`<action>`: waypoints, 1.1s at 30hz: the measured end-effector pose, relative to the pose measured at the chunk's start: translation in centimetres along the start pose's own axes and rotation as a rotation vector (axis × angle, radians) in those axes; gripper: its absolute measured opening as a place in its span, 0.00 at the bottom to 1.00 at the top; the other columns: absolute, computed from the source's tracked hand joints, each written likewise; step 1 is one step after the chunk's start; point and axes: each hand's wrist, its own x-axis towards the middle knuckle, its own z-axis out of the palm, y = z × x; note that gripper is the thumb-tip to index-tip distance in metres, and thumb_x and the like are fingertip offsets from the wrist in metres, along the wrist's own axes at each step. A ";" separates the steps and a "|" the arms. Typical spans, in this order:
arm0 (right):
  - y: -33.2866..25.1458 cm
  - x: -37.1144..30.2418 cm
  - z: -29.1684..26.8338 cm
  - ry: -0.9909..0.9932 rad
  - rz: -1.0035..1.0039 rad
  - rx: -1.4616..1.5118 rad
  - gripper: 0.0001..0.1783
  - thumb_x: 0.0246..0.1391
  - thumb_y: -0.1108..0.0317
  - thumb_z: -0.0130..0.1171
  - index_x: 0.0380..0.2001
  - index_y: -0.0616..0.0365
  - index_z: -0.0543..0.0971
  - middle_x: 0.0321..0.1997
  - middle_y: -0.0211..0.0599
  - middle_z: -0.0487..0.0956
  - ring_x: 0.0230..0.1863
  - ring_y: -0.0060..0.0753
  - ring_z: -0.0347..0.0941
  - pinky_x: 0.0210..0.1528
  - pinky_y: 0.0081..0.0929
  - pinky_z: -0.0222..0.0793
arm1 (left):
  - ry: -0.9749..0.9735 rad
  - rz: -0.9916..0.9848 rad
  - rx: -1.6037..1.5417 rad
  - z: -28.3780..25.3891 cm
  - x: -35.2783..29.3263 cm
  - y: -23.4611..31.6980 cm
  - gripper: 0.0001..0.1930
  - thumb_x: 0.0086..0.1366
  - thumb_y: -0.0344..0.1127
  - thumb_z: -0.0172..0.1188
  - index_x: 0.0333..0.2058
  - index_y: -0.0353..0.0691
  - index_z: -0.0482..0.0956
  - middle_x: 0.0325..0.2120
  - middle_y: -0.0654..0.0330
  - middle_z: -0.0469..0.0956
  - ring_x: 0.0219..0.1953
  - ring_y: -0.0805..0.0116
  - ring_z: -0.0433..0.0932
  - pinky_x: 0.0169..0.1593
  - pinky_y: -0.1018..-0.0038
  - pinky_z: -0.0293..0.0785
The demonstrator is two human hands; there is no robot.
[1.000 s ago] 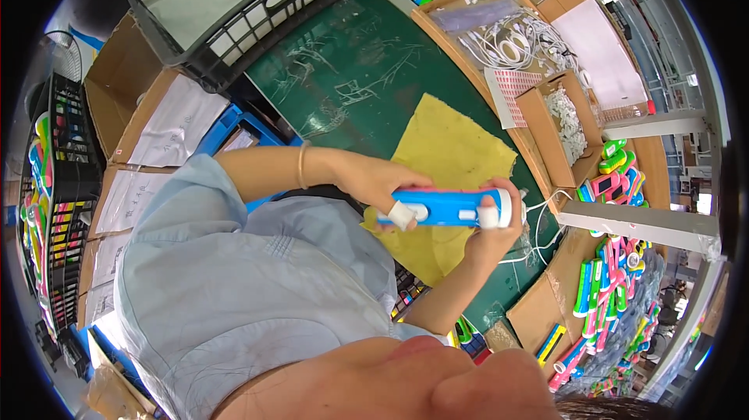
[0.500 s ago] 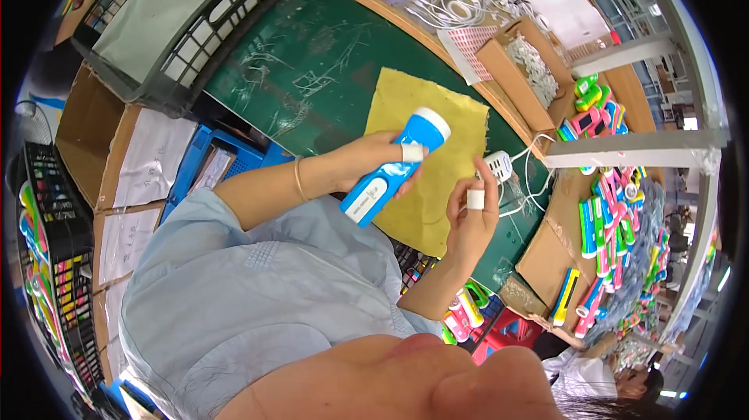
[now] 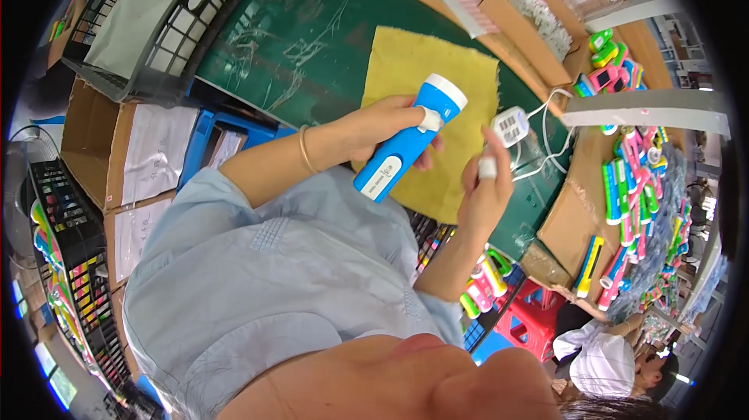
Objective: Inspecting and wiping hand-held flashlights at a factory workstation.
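Note:
A blue flashlight (image 3: pixel 404 148) with a white head and a white switch panel lies slantwise in my left hand (image 3: pixel 384 120). My thumb, wrapped in white tape, presses on its body near the head, and the fingers curl beneath. Just to the right, my right hand (image 3: pixel 485 186) is raised, apart from the flashlight. Its index finger points up, another finger or the thumb carries white tape, and I see nothing held there. Below both hands a yellow cloth (image 3: pixel 433 53) is spread on the green tabletop (image 3: pixel 273 37).
A white multi-port charger (image 3: pixel 511 125) with cables sits right of the cloth. Beyond it stands a cardboard box (image 3: pixel 538 53) of small white parts. Colourful flashlights (image 3: pixel 624 186) heap on the right. A black crate (image 3: pixel 168 45) stands at the far left; a red stool (image 3: pixel 532 318) is lower right.
The view has shifted, so the table appears higher. My left thumb sits closer to the flashlight's head, and its switch panel still shows. My right hand stays beside it.

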 end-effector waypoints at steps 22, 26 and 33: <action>0.9 4.3 3.8 -0.568 -0.364 -0.077 0.08 0.37 0.68 0.54 0.20 0.63 0.73 0.19 0.35 0.70 0.20 0.26 0.64 0.23 0.21 0.58 | 0.025 -0.085 0.609 1.3 -3.1 -2.2 0.17 0.44 0.28 0.62 0.35 0.36 0.69 0.23 0.59 0.72 0.23 0.71 0.74 0.28 0.74 0.71; 1.5 4.0 3.7 -0.575 -0.362 -0.020 0.08 0.37 0.69 0.53 0.20 0.64 0.73 0.19 0.36 0.70 0.20 0.27 0.64 0.22 0.21 0.58 | -0.005 -0.110 0.570 1.0 -3.2 -2.7 0.16 0.45 0.27 0.61 0.35 0.36 0.69 0.23 0.59 0.72 0.22 0.71 0.74 0.27 0.74 0.72; 2.1 3.6 3.7 -0.543 -0.190 -0.212 0.09 0.40 0.67 0.51 0.22 0.64 0.72 0.19 0.39 0.71 0.21 0.31 0.67 0.24 0.24 0.62 | 0.002 -0.167 0.544 -0.2 -2.6 -3.6 0.18 0.45 0.27 0.59 0.35 0.32 0.65 0.21 0.56 0.71 0.17 0.70 0.72 0.22 0.73 0.69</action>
